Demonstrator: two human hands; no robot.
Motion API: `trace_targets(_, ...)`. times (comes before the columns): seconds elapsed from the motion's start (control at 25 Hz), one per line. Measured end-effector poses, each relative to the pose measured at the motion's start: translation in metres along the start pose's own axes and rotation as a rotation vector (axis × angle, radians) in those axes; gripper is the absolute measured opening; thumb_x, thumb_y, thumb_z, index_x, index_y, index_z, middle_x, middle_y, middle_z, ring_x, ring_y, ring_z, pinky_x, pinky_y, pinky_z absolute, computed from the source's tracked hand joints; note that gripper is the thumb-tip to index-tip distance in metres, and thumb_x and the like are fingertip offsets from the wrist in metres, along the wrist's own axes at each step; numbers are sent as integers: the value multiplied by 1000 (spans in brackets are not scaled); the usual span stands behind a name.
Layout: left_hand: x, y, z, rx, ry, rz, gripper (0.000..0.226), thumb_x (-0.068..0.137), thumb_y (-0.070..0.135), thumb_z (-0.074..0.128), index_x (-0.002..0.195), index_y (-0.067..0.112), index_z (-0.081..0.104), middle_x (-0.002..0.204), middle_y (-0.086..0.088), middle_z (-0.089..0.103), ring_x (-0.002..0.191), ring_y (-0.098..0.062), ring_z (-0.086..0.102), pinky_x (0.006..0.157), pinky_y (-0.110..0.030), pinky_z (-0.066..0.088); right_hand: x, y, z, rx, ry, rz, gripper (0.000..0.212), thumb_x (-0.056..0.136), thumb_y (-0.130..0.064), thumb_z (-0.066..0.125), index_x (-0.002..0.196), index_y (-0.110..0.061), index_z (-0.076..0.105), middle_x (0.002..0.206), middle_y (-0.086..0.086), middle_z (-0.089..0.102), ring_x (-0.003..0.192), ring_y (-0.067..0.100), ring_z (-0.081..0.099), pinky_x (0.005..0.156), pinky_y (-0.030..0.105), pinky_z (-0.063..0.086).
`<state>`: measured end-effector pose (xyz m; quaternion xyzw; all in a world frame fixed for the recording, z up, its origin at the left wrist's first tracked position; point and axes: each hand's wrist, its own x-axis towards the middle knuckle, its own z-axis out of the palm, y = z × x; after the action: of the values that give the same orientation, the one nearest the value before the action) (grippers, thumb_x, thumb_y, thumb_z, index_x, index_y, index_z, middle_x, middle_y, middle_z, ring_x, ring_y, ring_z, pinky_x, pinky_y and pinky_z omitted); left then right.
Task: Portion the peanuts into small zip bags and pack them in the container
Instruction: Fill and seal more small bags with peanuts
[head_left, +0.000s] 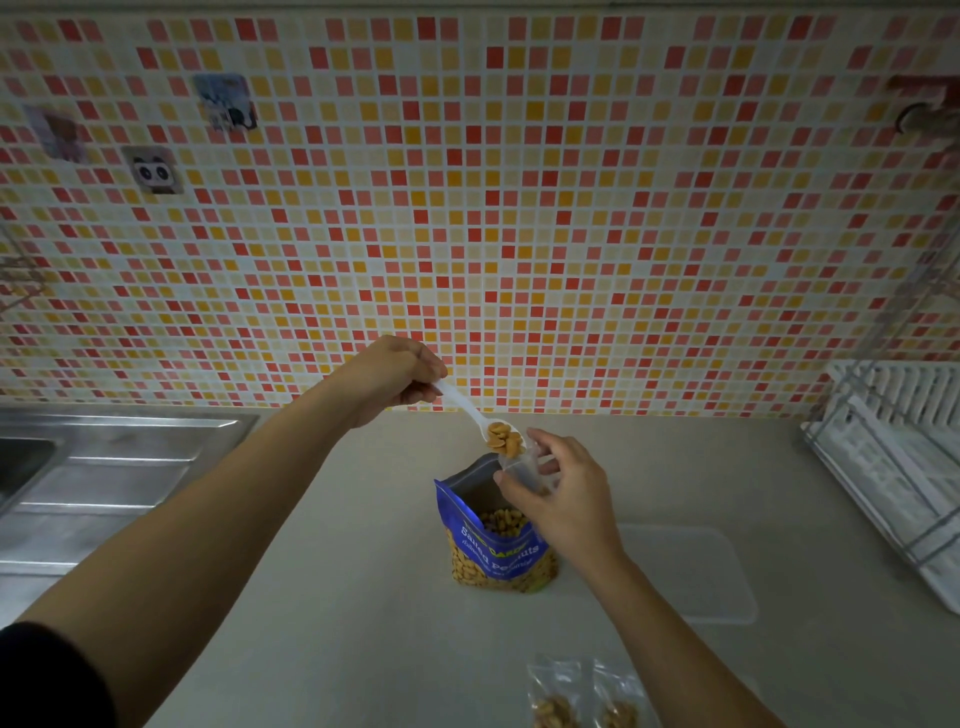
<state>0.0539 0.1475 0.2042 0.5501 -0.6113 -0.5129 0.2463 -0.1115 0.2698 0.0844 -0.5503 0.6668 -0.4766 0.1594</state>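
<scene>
One spoonful of peanuts (503, 440) is held on a white plastic spoon (467, 409), gripped by the left hand (395, 376). The small clear zip bag (531, 470) is pinched by the right hand (563, 496) above the open blue foil pouch (493, 545), middle of the counter (363, 597). Spoon is best tipped slowly, inside the bag mouth.

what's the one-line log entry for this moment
left hand: holds spoon of peanuts | right hand: holds small zip bag over peanut pouch | filled bags: two
</scene>
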Motion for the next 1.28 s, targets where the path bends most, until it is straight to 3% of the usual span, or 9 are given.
trace_targets(0.32,2,9,5,106,-29,34,11,88,1,57,84,5,66,82,-11,65,65,-15,61,55,-16,52,0,0,0,-7,-7,10,57,72,-44,71,123,-24,55,103,-13,55,88,5,56,71,24,51)
trace_targets(0.56,2,14,14,187,-91,39,10,88,2,56,89,3,66,83,-9,65,64,-14,61,50,-14,48,1,0,1,-7,-20,17,58,72,-45,72,123,-24,56,105,-11,56,88,2,53,67,13,43)
trace_targets(0.84,-2,17,22,134,-137,91,15,87,16,63,101,11,60,82,-8,72,59,-11,65,54,-17,50,2,1,1,10,-1,33,60,71,-45,73,124,-23,55,104,-10,57,88,4,56,73,24,51)
trace_targets(0.96,-8,20,23,243,-85,223,14,86,22,64,93,11,68,82,-2,70,65,-9,63,55,-15,45,2,0,1,22,12,31,59,70,-44,74,123,-23,56,104,-10,57,87,5,56,73,24,51)
trace_targets(1.12,-21,32,18,331,-27,390,9,84,27,66,76,23,68,75,3,67,63,-3,60,54,-13,41,1,-2,2,23,7,5,53,71,-41,74,119,-24,58,101,-10,56,85,3,56,65,10,43)
trace_targets(1.28,-27,42,1,115,114,433,11,87,21,62,88,12,69,76,1,65,63,-4,59,56,-14,43,2,-3,0,41,8,19,56,71,-41,75,122,-24,57,102,-10,56,86,3,56,65,5,41)
